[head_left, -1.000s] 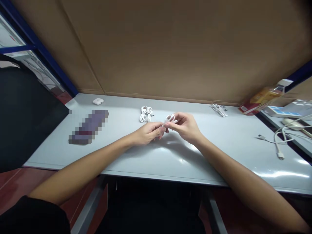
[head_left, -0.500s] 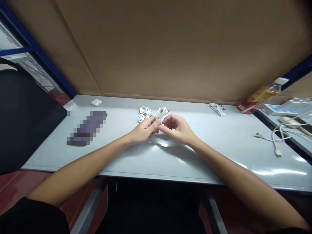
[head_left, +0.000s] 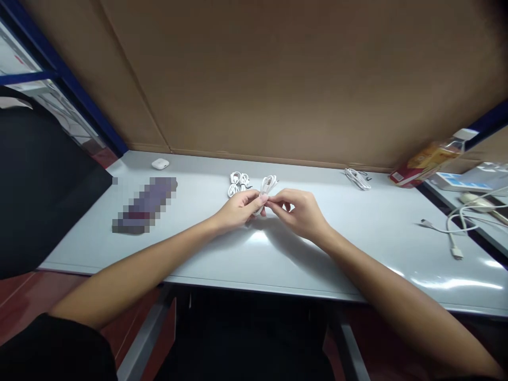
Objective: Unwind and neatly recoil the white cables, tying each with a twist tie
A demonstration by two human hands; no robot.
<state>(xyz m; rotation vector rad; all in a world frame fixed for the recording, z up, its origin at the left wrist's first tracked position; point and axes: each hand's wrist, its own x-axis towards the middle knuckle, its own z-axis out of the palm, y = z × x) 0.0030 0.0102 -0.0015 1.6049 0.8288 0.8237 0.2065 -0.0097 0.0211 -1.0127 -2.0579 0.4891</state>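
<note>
A white cable [head_left: 269,183], coiled into a bundle of loops, stands upright in my left hand [head_left: 241,208], gripped between the thumb and fingers. Against the bundle's right side, my right hand [head_left: 298,211] is closed in a pinch, thumb and forefinger together. Whatever lies between those fingertips is too small to make out. Just behind my left hand, two coiled white cables [head_left: 234,185] lie side by side on the table, with dark ties around them. My left fingers partly cover the lower end of the held bundle.
The grey table [head_left: 206,264] meets a brown board at the back. At left lie a white earbud case [head_left: 160,164] and a blurred-out purple object [head_left: 148,203]. To the right are another white cable [head_left: 357,179], a drink bottle [head_left: 428,161] and loose white cables [head_left: 454,233].
My right fingertips have come together into a pinch at the bundle's side; before, they were more loosely curled. The cable bundle has turned slightly in my left hand. The view has shifted a little.
</note>
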